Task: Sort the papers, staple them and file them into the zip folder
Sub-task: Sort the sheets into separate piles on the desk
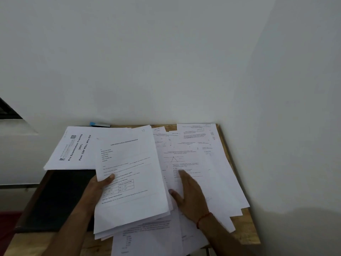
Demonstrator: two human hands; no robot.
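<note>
Nearest you, loose sheets (pixel 147 241) overhang the front edge of the counter (pixel 249 230). Just beyond them your left hand (pixel 99 189) has its grip closed on a gathered stack (pixel 132 182). The thumb presses on the top page and the fingers are hidden underneath. The stack is tilted up off the counter, its long axis running away from you and leaning a little right. Its top page is a printed letter with a small table near your thumb and a handwritten mark in the far right corner.

Your right hand (pixel 190 196) lies just right of the stack, grip slack, fingers straight and flat on the spread papers (pixel 212 163), holding nothing. Those white sheets fan out, overlapping, to the right and beyond that hand. The next sheet is therefore likely nearer your right hand and would travel left to join the stack.

Left of the stack the black zip folder (pixel 59 198) lies flat, nearer your left hand. Farther off, a sideways cover sheet (pixel 73 148) headed "Pre Examination Training" lies beyond the folder. At the back edge sits a small blue object (pixel 97 124), too hidden to identify.
</note>
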